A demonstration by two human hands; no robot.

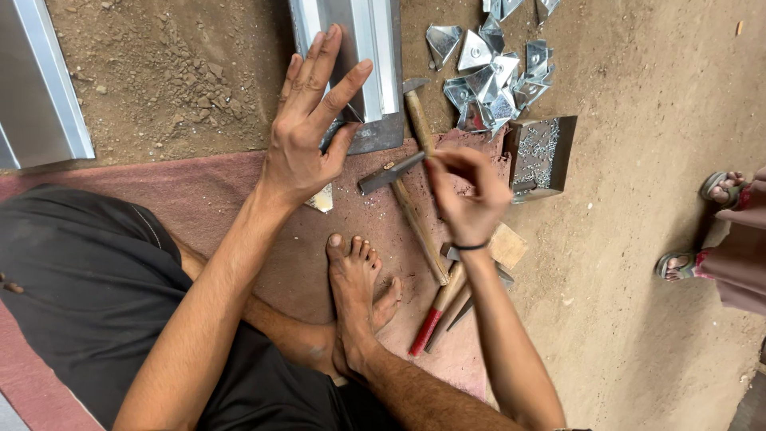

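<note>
My left hand (307, 120) is lifted with its fingers spread, its fingertips over a shiny metal channel (363, 44) that rests on a dark steel block (379, 136). My right hand (467, 195) has thumb and fingers pinched together just right of a hammer head (389, 172); anything between the fingertips is too small to see. That hammer's wooden handle (416, 227) runs down toward my bare foot (355, 275). A second hammer (416, 112) lies above my right hand, beside the channel.
A pile of shiny folded metal brackets (491, 72) and an open metal box of small fasteners (542, 152) lie on the dirt. A red-handled tool (429, 323), a wood block (508, 245) and a maroon mat (199, 187) are near. Another person's sandalled feet (694, 239) stand right. A metal profile (44, 80) lies far left.
</note>
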